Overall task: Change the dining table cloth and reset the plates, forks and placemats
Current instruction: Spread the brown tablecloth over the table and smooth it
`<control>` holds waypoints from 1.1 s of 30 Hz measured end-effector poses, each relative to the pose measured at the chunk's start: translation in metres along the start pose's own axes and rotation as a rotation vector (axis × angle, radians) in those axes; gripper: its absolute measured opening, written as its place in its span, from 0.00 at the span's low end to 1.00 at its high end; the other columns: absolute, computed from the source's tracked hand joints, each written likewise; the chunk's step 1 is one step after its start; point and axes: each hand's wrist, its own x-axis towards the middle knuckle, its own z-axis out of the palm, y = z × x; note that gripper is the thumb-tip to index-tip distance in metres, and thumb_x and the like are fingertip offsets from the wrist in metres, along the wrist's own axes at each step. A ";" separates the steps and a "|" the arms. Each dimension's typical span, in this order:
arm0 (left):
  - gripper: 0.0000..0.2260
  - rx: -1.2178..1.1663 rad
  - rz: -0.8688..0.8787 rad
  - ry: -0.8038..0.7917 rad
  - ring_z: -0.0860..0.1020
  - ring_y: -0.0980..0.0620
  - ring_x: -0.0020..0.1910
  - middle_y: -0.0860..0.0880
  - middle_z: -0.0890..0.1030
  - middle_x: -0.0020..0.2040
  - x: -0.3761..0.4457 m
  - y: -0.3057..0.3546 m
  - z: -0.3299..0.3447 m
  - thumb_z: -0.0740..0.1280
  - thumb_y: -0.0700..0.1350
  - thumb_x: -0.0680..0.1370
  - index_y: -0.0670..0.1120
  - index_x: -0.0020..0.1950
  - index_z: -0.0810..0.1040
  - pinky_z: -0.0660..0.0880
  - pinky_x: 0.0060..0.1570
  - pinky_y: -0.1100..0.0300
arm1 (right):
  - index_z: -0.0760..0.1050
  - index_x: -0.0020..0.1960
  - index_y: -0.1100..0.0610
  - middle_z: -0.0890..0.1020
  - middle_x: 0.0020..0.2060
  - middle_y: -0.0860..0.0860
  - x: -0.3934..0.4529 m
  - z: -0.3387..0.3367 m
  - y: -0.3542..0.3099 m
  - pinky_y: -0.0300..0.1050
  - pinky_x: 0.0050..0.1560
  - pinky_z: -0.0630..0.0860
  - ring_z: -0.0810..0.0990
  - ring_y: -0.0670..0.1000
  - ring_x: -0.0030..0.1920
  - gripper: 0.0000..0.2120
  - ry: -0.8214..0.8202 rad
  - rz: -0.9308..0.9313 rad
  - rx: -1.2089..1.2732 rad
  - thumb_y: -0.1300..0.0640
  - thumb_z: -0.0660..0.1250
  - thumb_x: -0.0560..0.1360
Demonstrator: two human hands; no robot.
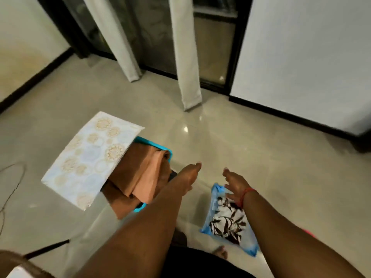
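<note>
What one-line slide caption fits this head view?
Both open hands, left hand and right hand, reach between turquoise basket of folded cloths and bagged patterned cloth.

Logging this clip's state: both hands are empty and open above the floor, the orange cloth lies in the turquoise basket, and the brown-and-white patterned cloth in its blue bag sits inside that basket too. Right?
Not quite. The head view shows the blue bag with the brown-and-white cloth lying on the floor under the right hand, apart from the turquoise basket. The rest holds: left hand also open, orange cloth in the basket.

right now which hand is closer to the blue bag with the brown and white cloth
Right. The right hand hovers open just over the top edge of the blue bag; the left hand is off to its left, by the turquoise basket.
</note>
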 end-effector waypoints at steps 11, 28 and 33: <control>0.19 -0.515 0.206 0.184 0.78 0.46 0.60 0.47 0.81 0.57 -0.011 -0.023 -0.216 0.55 0.61 0.83 0.50 0.58 0.78 0.77 0.50 0.58 | 0.64 0.77 0.50 0.64 0.77 0.49 -0.008 0.181 -0.122 0.60 0.72 0.63 0.67 0.54 0.74 0.32 -0.201 -0.143 -0.163 0.33 0.55 0.79; 0.20 -0.652 -0.175 0.102 0.75 0.49 0.61 0.48 0.74 0.65 0.071 -0.124 -0.303 0.63 0.59 0.80 0.48 0.66 0.71 0.73 0.60 0.50 | 0.63 0.75 0.60 0.70 0.70 0.60 0.084 0.331 -0.111 0.51 0.60 0.70 0.72 0.61 0.67 0.27 -0.103 -0.079 -0.891 0.48 0.59 0.81; 0.17 -0.775 -0.288 0.062 0.79 0.45 0.56 0.41 0.79 0.58 0.090 -0.134 -0.291 0.61 0.46 0.83 0.39 0.70 0.71 0.79 0.54 0.53 | 0.65 0.74 0.63 0.72 0.69 0.63 0.127 0.334 -0.114 0.50 0.65 0.71 0.74 0.63 0.65 0.27 -0.039 -0.251 -1.215 0.55 0.64 0.78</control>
